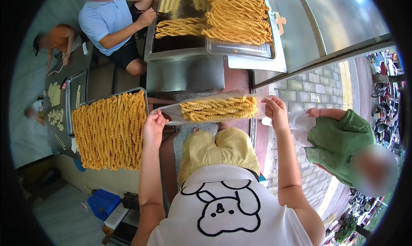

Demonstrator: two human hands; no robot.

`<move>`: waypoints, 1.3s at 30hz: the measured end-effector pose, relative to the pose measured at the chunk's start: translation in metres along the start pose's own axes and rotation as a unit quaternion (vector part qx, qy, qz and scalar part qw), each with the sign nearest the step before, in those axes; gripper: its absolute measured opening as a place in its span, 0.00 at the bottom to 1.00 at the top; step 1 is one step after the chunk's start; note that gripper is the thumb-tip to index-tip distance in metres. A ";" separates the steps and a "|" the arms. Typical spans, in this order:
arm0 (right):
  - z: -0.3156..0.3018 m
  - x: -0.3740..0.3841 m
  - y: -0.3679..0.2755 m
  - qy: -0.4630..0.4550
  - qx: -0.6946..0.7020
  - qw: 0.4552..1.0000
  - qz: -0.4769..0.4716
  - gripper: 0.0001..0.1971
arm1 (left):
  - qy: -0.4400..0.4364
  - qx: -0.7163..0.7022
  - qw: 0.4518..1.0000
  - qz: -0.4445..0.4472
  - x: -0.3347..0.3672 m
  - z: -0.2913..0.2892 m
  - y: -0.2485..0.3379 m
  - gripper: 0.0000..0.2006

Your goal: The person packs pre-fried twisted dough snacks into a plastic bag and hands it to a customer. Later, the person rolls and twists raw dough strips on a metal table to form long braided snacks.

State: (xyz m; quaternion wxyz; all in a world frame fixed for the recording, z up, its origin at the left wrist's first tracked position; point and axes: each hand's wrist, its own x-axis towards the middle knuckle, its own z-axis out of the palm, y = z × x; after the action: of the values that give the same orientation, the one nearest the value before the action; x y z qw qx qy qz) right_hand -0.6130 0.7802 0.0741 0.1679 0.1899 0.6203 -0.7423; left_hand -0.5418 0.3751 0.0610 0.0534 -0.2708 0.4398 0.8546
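Paved walkway [300, 87] at right, steel vat [178, 55] ahead: clear bag [171, 112] stretched crosswise

Left hand [155, 119] and right hand [275, 107] each have fingertips pinched together on opposite ends of the bag. Between them, fried dough twists [219, 109] lie inside, long axis running left to right, nearer the right fingertips. Further left sits a larger twist heap [109, 132].

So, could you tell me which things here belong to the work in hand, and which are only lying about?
Seem to belong:
clear bag, held by left hand and right hand
bagged twists
tray twists, left of the bag
rack twists, ahead

Seem just about:
blue box, lower left
parked bikes, outside right
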 end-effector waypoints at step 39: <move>0.005 0.006 -0.006 0.014 -0.012 1.000 -0.012 0.09 | 0.014 -0.019 0.999 0.032 -0.051 0.050 0.020 0.10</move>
State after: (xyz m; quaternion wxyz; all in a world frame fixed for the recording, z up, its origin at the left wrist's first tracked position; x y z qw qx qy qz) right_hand -0.6218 0.7768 0.0773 0.1523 0.1904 0.6337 -0.7342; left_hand -0.5260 0.4091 0.1246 0.0147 -0.2697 0.4327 0.8602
